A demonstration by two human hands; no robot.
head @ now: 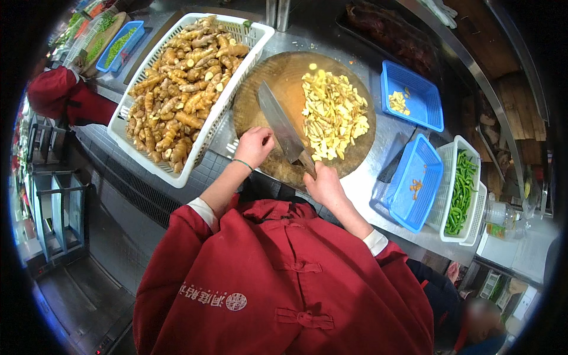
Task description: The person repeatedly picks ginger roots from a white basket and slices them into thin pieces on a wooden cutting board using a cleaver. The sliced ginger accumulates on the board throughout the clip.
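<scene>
My right hand (325, 183) grips the wooden handle of a Chinese cleaver (282, 126). Its broad blade slants up and left over a round wooden chopping board (277, 66). Chopped pale-yellow ginger (335, 120) is heaped on the board's right half. At the board's near left edge is my left hand (254, 146), fingers curled, just left of the blade; whether anything is inside them is hidden. Left of the board stands a white plastic basket (188, 171) piled with whole ginger roots (186, 91), some with cut ends.
To the right, one blue basket (412, 69) holds some ginger slices; another blue basket (406, 217) holds a few brown scraps. Beside it, a white basket (437, 224) contains green chillies (461, 195). Another person's red sleeve (84, 100) shows at far left. Metal posts (283, 15) rise behind the board.
</scene>
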